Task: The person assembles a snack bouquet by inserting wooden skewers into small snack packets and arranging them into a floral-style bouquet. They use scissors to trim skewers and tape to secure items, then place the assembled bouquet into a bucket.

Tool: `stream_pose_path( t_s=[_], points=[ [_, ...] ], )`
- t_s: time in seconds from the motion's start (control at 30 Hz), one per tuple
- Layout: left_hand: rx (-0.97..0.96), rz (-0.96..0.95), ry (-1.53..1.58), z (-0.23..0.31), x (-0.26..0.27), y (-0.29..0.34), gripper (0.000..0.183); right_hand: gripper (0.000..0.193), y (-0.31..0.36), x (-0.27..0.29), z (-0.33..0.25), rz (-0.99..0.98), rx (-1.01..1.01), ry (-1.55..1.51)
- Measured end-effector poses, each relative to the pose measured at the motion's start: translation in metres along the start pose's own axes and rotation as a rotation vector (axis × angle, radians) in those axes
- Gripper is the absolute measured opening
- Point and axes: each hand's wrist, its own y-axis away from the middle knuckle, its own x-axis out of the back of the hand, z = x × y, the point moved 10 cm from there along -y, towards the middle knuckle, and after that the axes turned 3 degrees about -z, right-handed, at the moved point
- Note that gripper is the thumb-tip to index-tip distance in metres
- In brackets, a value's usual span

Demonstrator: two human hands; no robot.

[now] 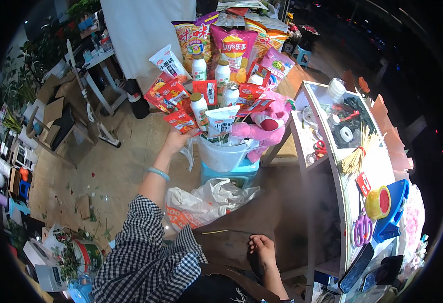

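Note:
A bouquet of snack packets, white bottles (199,108) and a pink plush toy (268,125) stands in a whitish tub (224,157) on a blue stool (226,174). My left hand (180,140) reaches to its lower left side, fingers closed at the edge of a red snack packet (181,121); the fingertips are partly hidden. Down near my lap, my right hand (263,248) is closed on a thin stick (215,232), which points left with a pale end. Beside the red packet is a white snack packet (222,121).
To the right, a white display table (337,174) holds a bundle of thin sticks (358,151), purple scissors (363,230), a tape roll (378,202), a blue tape dispenser (392,209) and phones (358,267). A crumpled plastic bag (206,199) lies below the stool. A chair (59,126) stands left.

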Motion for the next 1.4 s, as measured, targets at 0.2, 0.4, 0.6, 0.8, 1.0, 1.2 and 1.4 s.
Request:
stream_pose_path(
  t_s=[0.2,0.4,0.6,0.8,1.0,1.2,1.4],
  points=[
    [0.065,0.017,-0.075,-0.021,0.005,0.0,0.036,0.015,-0.003,-0.001,0.002,-0.005,0.016,0.013],
    [0.061,0.002,-0.054,-0.03,-0.014,-0.001,0.033,0.015,-0.006,0.0,0.003,-0.02,0.035,0.034],
    [0.155,0.027,0.052,-0.027,-0.003,0.014,0.035,0.015,0.003,0.01,0.01,0.021,0.026,0.002],
    [0.106,0.173,0.364,-0.027,0.013,0.037,0.04,0.014,0.008,0.015,0.012,0.03,0.042,-0.021],
    [0.03,0.405,0.575,-0.012,0.012,0.028,0.044,0.016,0.009,0.015,0.015,0.032,0.03,-0.003],
    [0.056,0.662,0.59,-0.014,-0.004,0.016,0.05,0.015,0.007,0.013,0.016,0.035,0.033,-0.027],
    [0.05,0.801,0.454,-0.014,-0.002,0.009,0.049,0.015,0.007,0.014,0.016,0.029,0.04,-0.029]
  ],
)
